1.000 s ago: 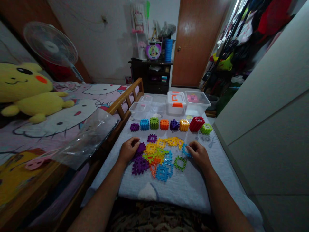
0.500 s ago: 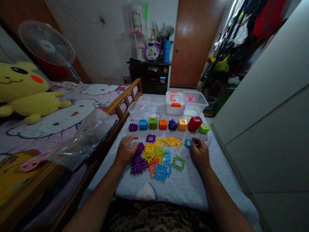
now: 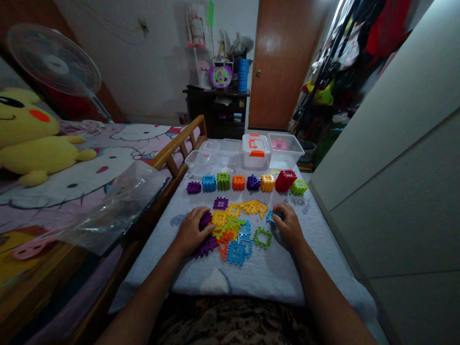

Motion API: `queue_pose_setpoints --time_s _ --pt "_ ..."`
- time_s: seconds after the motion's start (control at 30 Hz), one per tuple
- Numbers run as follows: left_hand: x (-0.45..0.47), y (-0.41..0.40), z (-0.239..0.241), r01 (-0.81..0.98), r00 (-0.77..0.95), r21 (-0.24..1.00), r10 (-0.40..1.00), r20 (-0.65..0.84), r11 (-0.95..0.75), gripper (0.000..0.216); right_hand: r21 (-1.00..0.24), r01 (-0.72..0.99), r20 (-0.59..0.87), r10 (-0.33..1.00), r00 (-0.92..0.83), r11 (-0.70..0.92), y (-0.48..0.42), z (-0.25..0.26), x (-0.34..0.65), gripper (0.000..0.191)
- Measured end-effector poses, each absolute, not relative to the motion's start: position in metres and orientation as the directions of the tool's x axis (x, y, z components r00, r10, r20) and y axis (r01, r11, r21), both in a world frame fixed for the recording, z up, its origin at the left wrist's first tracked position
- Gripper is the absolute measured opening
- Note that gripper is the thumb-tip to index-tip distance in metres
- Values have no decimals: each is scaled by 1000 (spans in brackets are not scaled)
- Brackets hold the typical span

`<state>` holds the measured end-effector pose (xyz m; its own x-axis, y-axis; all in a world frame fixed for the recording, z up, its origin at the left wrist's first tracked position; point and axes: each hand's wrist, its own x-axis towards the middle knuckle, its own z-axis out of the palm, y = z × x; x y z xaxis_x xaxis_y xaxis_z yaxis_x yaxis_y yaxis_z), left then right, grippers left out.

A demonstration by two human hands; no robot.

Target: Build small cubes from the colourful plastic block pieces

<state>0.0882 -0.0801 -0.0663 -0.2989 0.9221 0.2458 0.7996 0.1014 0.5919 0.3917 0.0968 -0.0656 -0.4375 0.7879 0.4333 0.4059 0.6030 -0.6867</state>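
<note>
My left hand [image 3: 192, 234] rests over a heap of purple interlocking building tiles [image 3: 205, 247], fingers curved and thumb apart from them, next to the yellow tiles [image 3: 219, 219]. In my right hand [image 3: 288, 226], a blue interlocking tile [image 3: 269, 217] is pinched low over the cloth, partly hidden by the fingers. Between the hands lie loose lime tiles [image 3: 230, 226], orange tiles [image 3: 223, 245] and blue tiles [image 3: 236, 253], overlapping. A green square frame tile [image 3: 262, 238] lies apart, left of my right hand. A single purple tile [image 3: 220, 203] sits behind the pile.
Behind the loose tiles runs a row of colour-sorted stacks, including a red stack [image 3: 285, 181] and an orange stack [image 3: 238, 182]. Farther back stand a lidded clear box [image 3: 256, 155] and an open clear bin [image 3: 285, 152]. A wooden bed rail [image 3: 179, 143] borders the left; a white cabinet [image 3: 388, 182], the right.
My left thumb has moved toward the yellow and lime tiles. My right hand has come slightly closer, lowering with the blue tile. The whole view has shifted a little.
</note>
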Motion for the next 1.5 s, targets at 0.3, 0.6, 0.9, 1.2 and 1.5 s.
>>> queue_pose_setpoints --time_s 0.3,0.6,0.9,1.2,1.5 --pt "89 -81 -72 759 -396 647 840 371 72 36 -425 715 368 828 -424 555 100 -75 393 12" --pt "120 -96 -44 886 -210 462 857 470 -36 22 -390 734 355 826 -438 557 98 -72 390 14" --pt "171 -110 -31 866 288 353 931 223 -353 32 -454 676 383 813 -439 580 102 -78 392 17" --pt "175 -102 -28 853 358 302 898 256 -426 17 -486 660 368 819 -440 573 106 -80 394 17" --pt "162 -75 -22 631 -209 775 957 203 -27 30 -486 656 377 815 -439 578 106 -79 394 16"
